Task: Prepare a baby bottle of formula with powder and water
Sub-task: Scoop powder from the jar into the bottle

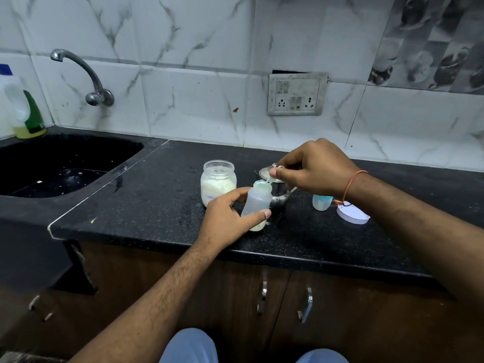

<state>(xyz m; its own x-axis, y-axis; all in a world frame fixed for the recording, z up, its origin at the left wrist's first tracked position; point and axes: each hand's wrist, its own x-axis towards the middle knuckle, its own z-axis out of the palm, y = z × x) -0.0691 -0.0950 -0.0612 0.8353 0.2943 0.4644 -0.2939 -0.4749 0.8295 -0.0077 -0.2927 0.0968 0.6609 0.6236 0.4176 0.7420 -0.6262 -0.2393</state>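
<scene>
Tipping scoop [270, 179], pinched by right hand [314, 169], over bottle [258, 203] gripped by left hand [225, 218]; powder jar [218, 182] at 10 o'clock. Keep bottle steady, upright.

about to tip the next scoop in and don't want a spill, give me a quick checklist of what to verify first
1. Baby bottle held steady: ok, the left hand grips it, tilted slightly.
2. Bottle mouth open: ok, no cap or nipple on it.
3. Scoop over the mouth: ok, the right hand pinches its handle right at the rim.
4. Powder in the scoop: cannot tell, the bowl is hidden.
5. Powder jar within reach: ok, open beside the bottle, its white lid on the counter.
6. Water ready: cannot tell, the steel vessel is mostly hidden.
</scene>
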